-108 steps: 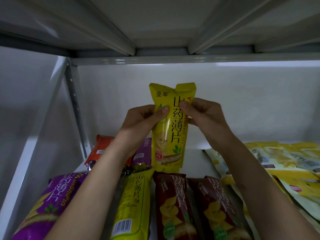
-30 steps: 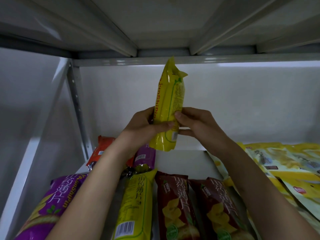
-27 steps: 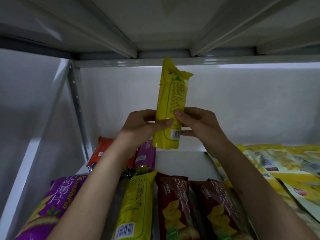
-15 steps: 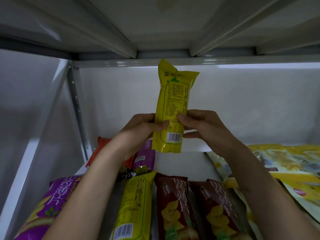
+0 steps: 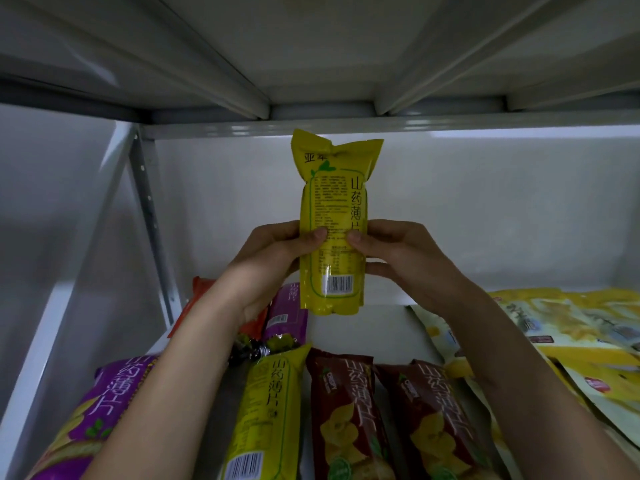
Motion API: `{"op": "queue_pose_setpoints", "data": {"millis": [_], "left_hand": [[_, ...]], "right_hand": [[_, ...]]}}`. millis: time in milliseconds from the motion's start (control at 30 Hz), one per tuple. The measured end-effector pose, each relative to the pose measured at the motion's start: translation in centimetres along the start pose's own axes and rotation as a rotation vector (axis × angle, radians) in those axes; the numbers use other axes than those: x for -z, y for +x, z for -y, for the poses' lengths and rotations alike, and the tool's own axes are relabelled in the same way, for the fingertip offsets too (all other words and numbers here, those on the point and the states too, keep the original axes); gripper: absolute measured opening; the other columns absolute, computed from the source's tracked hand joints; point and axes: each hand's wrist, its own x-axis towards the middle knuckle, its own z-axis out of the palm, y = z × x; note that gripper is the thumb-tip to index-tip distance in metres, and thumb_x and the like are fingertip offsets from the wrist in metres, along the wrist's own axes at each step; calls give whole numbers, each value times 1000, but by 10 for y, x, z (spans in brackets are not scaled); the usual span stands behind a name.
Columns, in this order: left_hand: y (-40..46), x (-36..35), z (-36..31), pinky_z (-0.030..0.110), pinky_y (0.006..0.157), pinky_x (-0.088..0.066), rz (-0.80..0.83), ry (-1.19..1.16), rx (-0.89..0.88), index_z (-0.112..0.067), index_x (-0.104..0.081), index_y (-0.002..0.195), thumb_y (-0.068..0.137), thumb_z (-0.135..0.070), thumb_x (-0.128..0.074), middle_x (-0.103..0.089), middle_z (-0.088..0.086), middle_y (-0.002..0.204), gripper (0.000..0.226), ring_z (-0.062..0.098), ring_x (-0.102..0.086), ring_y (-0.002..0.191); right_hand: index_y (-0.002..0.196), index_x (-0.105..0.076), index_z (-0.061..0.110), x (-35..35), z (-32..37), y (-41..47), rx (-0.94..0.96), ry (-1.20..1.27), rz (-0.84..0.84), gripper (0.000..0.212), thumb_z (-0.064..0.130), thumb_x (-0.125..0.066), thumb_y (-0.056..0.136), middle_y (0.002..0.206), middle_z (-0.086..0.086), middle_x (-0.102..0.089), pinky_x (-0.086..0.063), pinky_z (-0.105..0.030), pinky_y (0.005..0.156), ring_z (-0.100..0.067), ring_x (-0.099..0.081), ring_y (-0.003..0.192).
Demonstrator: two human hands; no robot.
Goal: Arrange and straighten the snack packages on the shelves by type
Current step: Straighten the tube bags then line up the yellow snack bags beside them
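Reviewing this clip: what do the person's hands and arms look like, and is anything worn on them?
Both arms are bare from the frame edge up to the left hand and right hand: no sleeves, gloves, watch or bracelet. No rings show on the visible fingers. Thumbnails are short and unpainted.
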Motion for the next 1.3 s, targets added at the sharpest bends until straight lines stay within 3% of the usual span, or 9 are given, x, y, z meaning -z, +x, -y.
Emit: {"op": "queue_pose_setpoints", "data": {"millis": [200, 300, 433, 600, 767, 967, 1100, 1200, 1300], "left_hand": [[0, -4, -6, 36, 99, -57, -107, -58, -75, -7, -72, 122, 83, -33, -69, -79, 8, 116, 46, 24, -75, 110], [-1, -2, -4, 37, 100, -58, -126, -71, -94, -5, -72, 122, 85, -29, -68, -78, 11, 116, 44, 26, -75, 111], [-1, -1, -3, 36, 101, -57, -94, -50, -97, -4, -72, 124, 87, -25, -67, -78, 11, 118, 42, 26, -74, 112], [0, -5, -2, 39, 105, -54, -23, -28, -26, -4, -69, 130, 103, -22, -58, -76, 10, 122, 34, 25, -72, 116], [4, -6, -4, 39, 103, -56, -164, -83, -91, -2, -72, 121, 104, -27, -58, -78, 11, 116, 33, 25, -74, 111], [1, -2, -1, 33, 92, -61, -191, -56, -158, 0, -73, 118, 103, -15, -59, -78, 15, 113, 25, 27, -76, 105], [1, -5, -1, 39, 99, -58, -149, 1, -158, -2, -75, 116, 101, -17, -63, -78, 14, 113, 25, 30, -74, 110], [-1, -10, -6, 38, 100, -56, -113, -57, -106, -4, -74, 117, 99, -23, -64, -79, 12, 114, 28, 27, -74, 110], [-2, -13, -9, 37, 96, -58, -173, -115, -123, -7, -76, 109, 86, -33, -72, -80, 11, 108, 36, 25, -76, 104]], "right_hand": [[113, -77, 7, -5, -2, 0, 23, -64, -3, 35, 23, -80, 81, 106, -6, -81, -64, -31, 83, -20, -78, 99], [114, -76, 9, -5, 0, -1, 9, -91, 16, 48, 33, -80, 73, 109, -6, -80, -64, -36, 90, -20, -78, 101], [123, -74, 9, -5, 4, -1, 34, -13, 15, 50, 41, -72, 84, 116, -5, -79, -60, -38, 96, -21, -75, 109], [115, -76, 3, -4, 3, 1, 81, -25, -115, 26, 20, -70, 97, 108, -9, -80, -64, -41, 90, -24, -77, 103], [109, -77, 4, -7, 3, -1, 55, -133, -86, 19, 18, -73, 96, 102, -7, -81, -63, -42, 92, -22, -78, 99], [117, -77, 9, -8, 9, -3, 32, -57, 2, 44, 43, -69, 90, 113, -5, -79, -59, -40, 98, -22, -76, 108], [114, -76, 0, -7, 8, -1, 141, -15, -123, 28, 23, -64, 101, 110, -11, -80, -62, -37, 95, -25, -76, 106], [107, -75, -7, -5, 3, 2, 192, -81, -187, 31, 23, -67, 101, 105, -22, -78, -62, -49, 95, -37, -75, 103], [98, -75, -7, -11, 1, 2, 238, -173, -153, 43, 36, -76, 94, 101, -35, -71, -56, -66, 92, -53, -67, 102]]}}
